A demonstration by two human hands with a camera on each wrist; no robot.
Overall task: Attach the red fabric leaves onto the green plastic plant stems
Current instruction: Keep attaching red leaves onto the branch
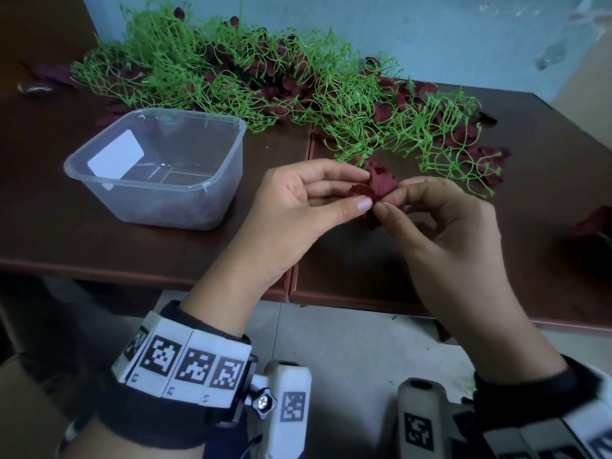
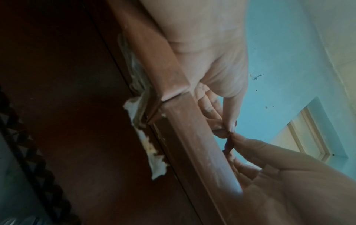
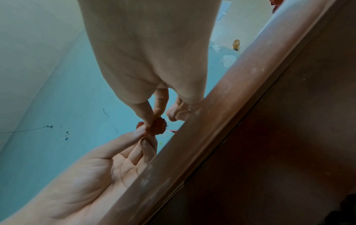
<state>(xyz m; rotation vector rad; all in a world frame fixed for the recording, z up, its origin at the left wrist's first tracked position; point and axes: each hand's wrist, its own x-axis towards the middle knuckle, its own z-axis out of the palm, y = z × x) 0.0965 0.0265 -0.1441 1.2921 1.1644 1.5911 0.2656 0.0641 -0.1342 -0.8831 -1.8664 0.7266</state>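
Observation:
Both hands meet over the middle of the table and pinch one dark red fabric leaf cluster (image 1: 381, 183) between them. My left hand (image 1: 366, 190) holds it from the left with thumb and forefinger. From the right, my right hand (image 1: 389, 198) pinches its lower edge. The wrist views show the same pinch from below the table edge: leaf (image 2: 228, 144), left hand (image 2: 230, 129), right hand (image 3: 152, 121), leaf (image 3: 159, 127). I cannot tell whether a stem is in the pinch. The green plastic stems (image 1: 205, 71) lie heaped along the back of the table, with red leaves mixed in.
A clear plastic tub (image 1: 142, 184) stands on the brown table (image 1: 99, 240) to the left of my hands. Loose red leaves (image 1: 490, 157) lie at the right end of the stem heap, and another one (image 1: 592, 221) at the table's right edge. A blue wall stands behind.

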